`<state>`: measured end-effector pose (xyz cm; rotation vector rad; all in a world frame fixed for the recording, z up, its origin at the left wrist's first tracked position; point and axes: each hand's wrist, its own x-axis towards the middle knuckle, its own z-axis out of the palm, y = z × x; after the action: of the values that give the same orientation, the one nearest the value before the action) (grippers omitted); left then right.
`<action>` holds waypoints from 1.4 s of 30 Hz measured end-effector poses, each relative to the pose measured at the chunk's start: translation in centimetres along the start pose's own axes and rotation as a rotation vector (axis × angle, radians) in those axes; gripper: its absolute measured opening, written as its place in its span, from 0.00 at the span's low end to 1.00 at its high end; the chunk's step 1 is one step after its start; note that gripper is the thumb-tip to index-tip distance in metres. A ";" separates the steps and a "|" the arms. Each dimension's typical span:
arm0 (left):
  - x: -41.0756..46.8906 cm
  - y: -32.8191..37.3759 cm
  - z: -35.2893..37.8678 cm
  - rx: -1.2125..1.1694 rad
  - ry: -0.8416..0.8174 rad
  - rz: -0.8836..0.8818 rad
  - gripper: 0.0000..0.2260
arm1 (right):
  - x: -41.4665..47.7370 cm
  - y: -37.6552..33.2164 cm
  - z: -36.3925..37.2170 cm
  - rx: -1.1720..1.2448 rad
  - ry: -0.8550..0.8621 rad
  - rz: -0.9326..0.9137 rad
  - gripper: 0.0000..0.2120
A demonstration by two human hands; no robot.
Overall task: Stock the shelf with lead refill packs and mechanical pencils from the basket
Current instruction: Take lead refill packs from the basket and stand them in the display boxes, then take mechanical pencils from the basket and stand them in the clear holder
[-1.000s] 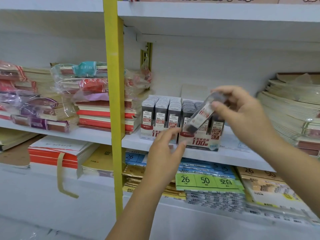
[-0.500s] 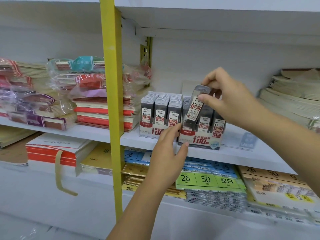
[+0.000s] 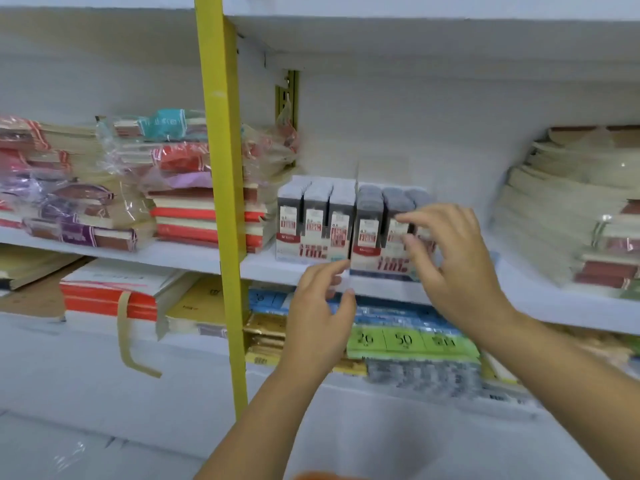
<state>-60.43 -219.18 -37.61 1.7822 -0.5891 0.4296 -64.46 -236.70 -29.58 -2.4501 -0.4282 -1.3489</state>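
Note:
Two display boxes of lead refill packs stand side by side on the white shelf (image 3: 263,268): the left box (image 3: 313,220) and the right box (image 3: 372,233), both full of grey packs with red and white labels. My right hand (image 3: 453,265) hovers in front of the right box with its fingers spread loosely, and it holds nothing. My left hand (image 3: 322,306) is below the boxes, fingers relaxed, with the index fingertip near the right box's lower left corner. The frame is blurred by motion. No mechanical pencils are visible.
A yellow upright post (image 3: 221,202) stands just left of the boxes. Wrapped notebook stacks (image 3: 187,209) fill the shelf to the left, and pale paper stacks (image 3: 561,209) lie to the right. Green and blue labelled packs (image 3: 408,341) sit on the shelf below. An orange edge (image 3: 325,476) shows at the bottom.
My right hand held a lead refill pack above the right box; now the pack is out of my hand and the fingers have opened. My left hand has drawn slightly back from the box.

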 end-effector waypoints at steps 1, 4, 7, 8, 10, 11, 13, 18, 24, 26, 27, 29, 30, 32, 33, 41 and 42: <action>-1.1 -0.6 0.1 0.026 -0.003 -0.009 0.16 | -2.8 -0.1 0.3 0.115 -0.008 0.068 0.09; -5.6 -4.3 1.0 0.170 -0.318 -0.140 0.13 | -12.8 0.8 2.5 0.381 -0.355 0.496 0.10; -11.4 -9.8 2.3 0.349 -0.797 -0.386 0.19 | -25.0 2.9 6.2 0.365 -0.884 0.824 0.10; -13.4 -11.8 2.8 0.369 -0.857 -0.458 0.21 | -28.9 3.5 7.4 0.338 -0.974 0.883 0.10; -17.1 -15.3 4.0 0.373 -0.909 -0.562 0.21 | -35.5 4.2 9.4 0.313 -1.081 1.002 0.14; -18.9 -16.9 4.6 0.374 -0.933 -0.611 0.22 | -38.0 4.3 10.2 0.316 -1.132 1.066 0.16; -22.0 -19.9 5.9 0.365 -0.959 -0.709 0.20 | -41.8 4.4 11.3 0.315 -1.190 1.173 0.19; -26.4 -25.8 8.4 0.278 -0.894 -0.791 0.22 | -47.4 4.4 13.2 0.244 -1.071 1.258 0.22; -26.9 -30.4 11.4 0.421 -0.846 -0.823 0.31 | -49.6 4.3 16.4 0.071 -0.947 1.279 0.37; -27.0 -31.5 12.3 0.472 -0.867 -0.830 0.33 | -50.3 4.6 17.2 0.044 -1.035 1.277 0.37; -27.1 -31.9 12.5 0.512 -0.887 -0.826 0.34 | -50.6 4.7 17.4 0.023 -1.086 1.242 0.36; -27.6 -32.7 12.7 0.578 -0.939 -0.818 0.34 | -51.3 4.7 17.7 -0.008 -1.145 1.142 0.32; -27.8 -33.0 12.8 0.592 -0.957 -0.821 0.34 | -51.4 4.6 17.8 -0.004 -1.153 1.104 0.31; -28.1 -33.4 12.9 0.590 -0.960 -0.847 0.34 | -51.7 4.6 17.8 0.014 -1.156 1.053 0.30; -28.2 -33.5 12.9 0.582 -0.959 -0.863 0.33 | -51.8 4.6 17.8 0.015 -1.154 1.029 0.29; -28.0 -32.4 12.1 0.409 -0.832 -0.925 0.17 | -51.4 5.1 18.5 0.123 -1.154 0.970 0.19; -27.9 -32.1 12.1 0.394 -0.783 -0.930 0.13 | -51.5 5.2 18.4 0.140 -1.153 0.976 0.18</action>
<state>-64.07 -218.86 -81.60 2.3569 -0.1242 -0.8794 -74.72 -239.53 -83.44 -2.4547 0.4221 0.4878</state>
